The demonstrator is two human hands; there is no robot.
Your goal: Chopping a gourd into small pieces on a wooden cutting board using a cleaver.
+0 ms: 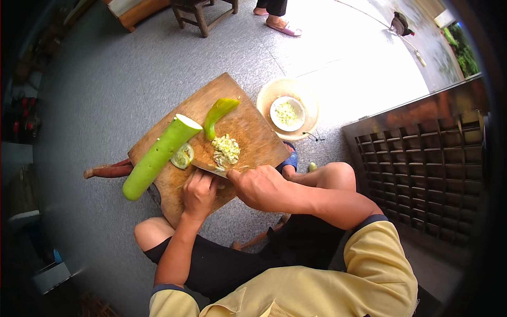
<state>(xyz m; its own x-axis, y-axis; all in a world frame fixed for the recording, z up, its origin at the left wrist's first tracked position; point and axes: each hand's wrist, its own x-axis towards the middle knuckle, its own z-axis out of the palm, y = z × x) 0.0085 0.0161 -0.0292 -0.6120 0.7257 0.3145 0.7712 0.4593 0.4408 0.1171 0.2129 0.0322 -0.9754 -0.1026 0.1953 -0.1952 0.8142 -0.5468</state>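
Note:
A wooden cutting board (245, 115) lies before me at knee height. My right hand (259, 188) grips a kitchen knife (210, 168), its broad blade low over the near part of the board. Beside the blade my left hand (199, 192) rests with curled fingers; whatever may be under them is hidden. Just past the knife sits a heap of chopped pale-green and white pieces (225, 150). A curved green pepper (218, 115) touches or nearly touches that heap. To the left, a long green gourd (158, 158) with one cut end lies across the board, next to a round seeded slice (182, 155).
Beyond the board's right edge, a pale basin (263, 93) holds a white bowl (274, 115) of chopped green pieces. A wooden lattice panel (420, 170) stands at right. A reddish wooden leg (113, 170) juts out at left. Farther off are a stool (202, 20), another person's feet (277, 23) and a hen (400, 24).

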